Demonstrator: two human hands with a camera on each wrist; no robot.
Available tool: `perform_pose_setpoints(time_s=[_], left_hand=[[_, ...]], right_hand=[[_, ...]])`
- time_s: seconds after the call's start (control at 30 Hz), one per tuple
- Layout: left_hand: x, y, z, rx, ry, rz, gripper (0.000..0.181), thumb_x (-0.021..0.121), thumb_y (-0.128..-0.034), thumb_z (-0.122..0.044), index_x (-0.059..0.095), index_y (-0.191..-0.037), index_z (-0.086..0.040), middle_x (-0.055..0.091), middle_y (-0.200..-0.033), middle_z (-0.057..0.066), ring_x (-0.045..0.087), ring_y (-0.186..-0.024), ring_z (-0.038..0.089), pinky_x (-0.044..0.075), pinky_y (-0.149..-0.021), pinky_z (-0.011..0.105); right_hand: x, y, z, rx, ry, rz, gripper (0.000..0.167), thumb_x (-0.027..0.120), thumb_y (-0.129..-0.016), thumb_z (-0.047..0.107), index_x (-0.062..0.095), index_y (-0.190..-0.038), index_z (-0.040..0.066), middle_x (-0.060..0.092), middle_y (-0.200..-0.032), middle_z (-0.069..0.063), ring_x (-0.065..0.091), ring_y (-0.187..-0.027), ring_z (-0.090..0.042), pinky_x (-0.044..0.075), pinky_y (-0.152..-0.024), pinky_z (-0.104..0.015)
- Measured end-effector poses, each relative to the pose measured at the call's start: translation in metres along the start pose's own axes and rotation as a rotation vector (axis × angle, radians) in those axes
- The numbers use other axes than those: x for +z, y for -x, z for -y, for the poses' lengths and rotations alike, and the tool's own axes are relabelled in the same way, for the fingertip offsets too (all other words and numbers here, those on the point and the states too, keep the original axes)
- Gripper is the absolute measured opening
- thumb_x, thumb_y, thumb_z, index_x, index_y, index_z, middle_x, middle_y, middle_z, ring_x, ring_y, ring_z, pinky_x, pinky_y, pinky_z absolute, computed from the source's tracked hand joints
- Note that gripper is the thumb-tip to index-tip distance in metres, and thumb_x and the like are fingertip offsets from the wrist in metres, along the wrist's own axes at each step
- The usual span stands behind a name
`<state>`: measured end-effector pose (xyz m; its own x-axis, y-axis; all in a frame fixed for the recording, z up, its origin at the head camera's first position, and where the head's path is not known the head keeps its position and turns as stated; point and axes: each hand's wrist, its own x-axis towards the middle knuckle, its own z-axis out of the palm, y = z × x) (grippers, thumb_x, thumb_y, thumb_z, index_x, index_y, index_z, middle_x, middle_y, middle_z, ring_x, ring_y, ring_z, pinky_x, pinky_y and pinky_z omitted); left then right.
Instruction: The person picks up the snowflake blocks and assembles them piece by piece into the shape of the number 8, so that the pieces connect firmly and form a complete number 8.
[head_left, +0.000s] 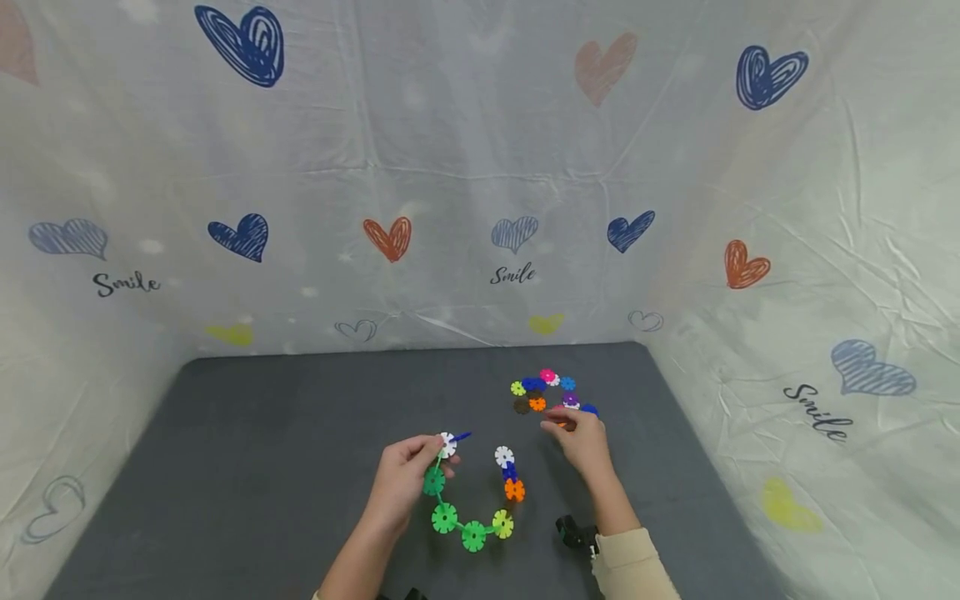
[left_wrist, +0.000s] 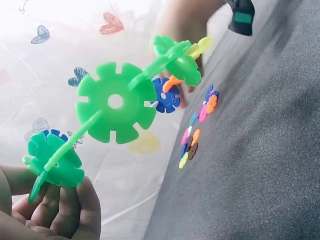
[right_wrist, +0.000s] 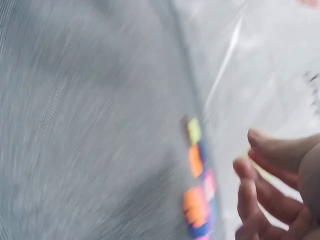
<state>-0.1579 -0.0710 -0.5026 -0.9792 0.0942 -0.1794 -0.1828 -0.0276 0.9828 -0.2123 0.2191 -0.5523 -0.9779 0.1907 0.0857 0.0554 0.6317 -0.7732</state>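
Observation:
My left hand (head_left: 401,483) pinches one end of a chain of notched plastic discs, near a white disc (head_left: 450,447) with a blue disc (head_left: 462,436) edge-on beside it. Down from there the chain curves in a U through green discs (head_left: 444,517), a yellow-green disc (head_left: 503,523) and an orange disc (head_left: 514,490). A second white disc (head_left: 504,456) forms its far end. Over the near edge of a group of loose discs (head_left: 537,404) is my right hand (head_left: 581,442). Thumb and forefinger are loosely bent there, with no disc visible between them in the right wrist view.
The loose discs lie flat toward the back right of the dark grey tabletop (head_left: 285,467); orange, pink, blue and brown ones are among them. A pale cloth (head_left: 442,125) printed with hearts hangs behind and beside the table. A black device (head_left: 576,532) is by the right wrist.

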Motion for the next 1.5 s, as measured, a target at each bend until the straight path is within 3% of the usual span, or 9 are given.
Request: perform_pose_setpoints(time_s=[0.13,0.27,0.43,0.6,0.77,0.9,1.03,1.27,1.5], left_hand=[[-0.001,0.0,0.001,0.004,0.008,-0.013,0.031,0.061,-0.1023,-0.026,0.074,-0.104,0.001,0.075,-0.093,0.021,0.071,-0.076,0.029,0.055,-0.068,0.028],[-0.001,0.0,0.001,0.003,0.009,-0.017,0.031,0.061,-0.1021,-0.027,0.074,-0.105,0.001,0.075,-0.094,0.022,0.071,-0.078,0.032,0.055,-0.068,0.028],[-0.002,-0.001,0.001,-0.003,0.01,-0.018,0.031,0.062,-0.1019,-0.028,0.074,-0.106,0.0,0.075,-0.093,0.021,0.071,-0.076,0.03,0.055,-0.068,0.028],[-0.003,-0.002,0.0,-0.003,0.003,-0.018,0.032,0.062,-0.1016,-0.03,0.074,-0.105,0.0,0.075,-0.092,0.019,0.071,-0.078,0.031,0.055,-0.07,0.029],[-0.004,-0.002,-0.002,-0.002,-0.003,-0.015,0.033,0.063,-0.1012,-0.031,0.074,-0.105,0.0,0.075,-0.093,0.019,0.071,-0.078,0.031,0.056,-0.074,0.03],[-0.005,-0.001,-0.002,-0.007,-0.005,-0.014,0.033,0.063,-0.101,-0.032,0.074,-0.105,-0.001,0.076,-0.092,0.017,0.071,-0.077,0.028,0.056,-0.077,0.031],[-0.006,-0.001,-0.004,-0.007,-0.004,-0.024,0.033,0.063,-0.101,-0.031,0.074,-0.105,-0.001,0.076,-0.09,0.014,0.071,-0.075,0.024,0.056,-0.076,0.03],[-0.006,-0.001,-0.005,0.011,-0.009,-0.021,0.033,0.063,-0.101,-0.032,0.075,-0.104,-0.001,0.076,-0.091,0.017,0.07,-0.075,0.023,0.056,-0.075,0.03],[-0.005,-0.001,-0.003,0.033,-0.044,-0.028,0.03,0.062,-0.1017,-0.027,0.074,-0.103,0.0,0.075,-0.085,0.009,0.069,-0.074,0.021,0.054,-0.072,0.027]], right_hand=[[0.004,-0.01,-0.022,0.133,0.154,-0.027,0.033,0.081,-0.088,0.027,0.076,-0.116,0.011,0.075,-0.106,-0.011,0.067,-0.088,-0.027,0.056,-0.076,-0.045],[0.007,-0.014,-0.032,0.196,0.247,-0.021,0.039,0.081,-0.087,0.032,0.074,-0.121,0.012,0.07,-0.108,-0.012,0.064,-0.091,-0.028,0.054,-0.079,-0.049],[0.008,-0.016,-0.034,0.194,0.291,-0.02,0.036,0.081,-0.086,0.031,0.075,-0.117,0.012,0.067,-0.104,-0.012,0.062,-0.09,-0.029,0.053,-0.078,-0.051],[0.006,-0.015,-0.034,0.185,0.277,-0.033,0.03,0.084,-0.083,0.028,0.074,-0.105,0.01,0.069,-0.096,-0.008,0.061,-0.08,-0.025,0.052,-0.07,-0.046],[0.002,-0.012,-0.029,0.141,0.218,-0.002,0.024,0.085,-0.082,0.028,0.069,-0.089,0.011,0.065,-0.081,-0.004,0.054,-0.066,-0.019,0.044,-0.057,-0.034],[0.0,-0.009,-0.018,0.066,0.115,0.019,0.024,0.085,-0.083,0.028,0.069,-0.084,0.011,0.065,-0.078,-0.001,0.054,-0.065,-0.016,0.044,-0.059,-0.03],[-0.006,-0.003,0.009,0.002,-0.022,0.016,0.022,0.085,-0.083,0.033,0.075,-0.085,0.014,0.071,-0.078,0.0,0.059,-0.065,-0.015,0.048,-0.061,-0.029],[-0.008,0.022,0.064,-0.009,-0.301,0.065,0.022,0.084,-0.082,0.033,0.078,-0.088,0.013,0.075,-0.076,-0.005,0.063,-0.058,-0.032,0.043,-0.048,-0.028],[0.012,0.043,0.091,-0.123,-0.467,0.168,0.015,0.076,-0.092,0.029,0.077,-0.094,0.013,0.073,-0.077,-0.012,0.063,-0.06,-0.039,0.046,-0.048,-0.023]])
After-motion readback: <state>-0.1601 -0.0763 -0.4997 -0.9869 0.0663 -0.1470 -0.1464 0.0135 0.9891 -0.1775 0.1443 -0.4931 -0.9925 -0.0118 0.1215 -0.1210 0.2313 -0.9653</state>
